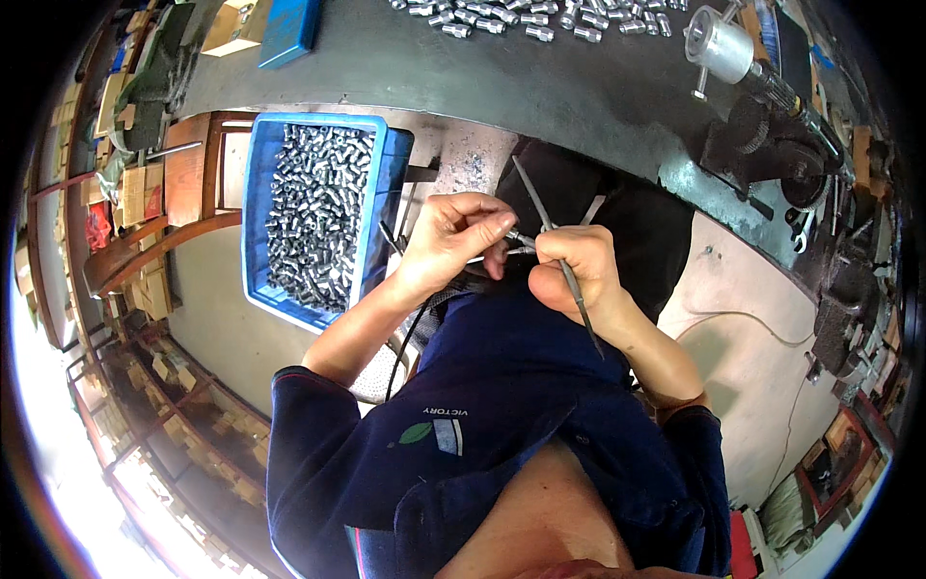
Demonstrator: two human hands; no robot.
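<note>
Above my lap, my left hand pinches a small silver metal fitting between thumb and fingers. Close beside it on the right, my right hand is closed around a long, thin, tapered file. One end of the file points up and away past the fitting, and the other sticks out below the hand toward my body. My fingers partly cover the fitting, and I cannot tell whether the file touches it.
A blue plastic bin full of similar metal fittings stands on the left. More loose fittings lie on the dark workbench ahead. A blue box sits at its far left. On the right is a round metal tool.
</note>
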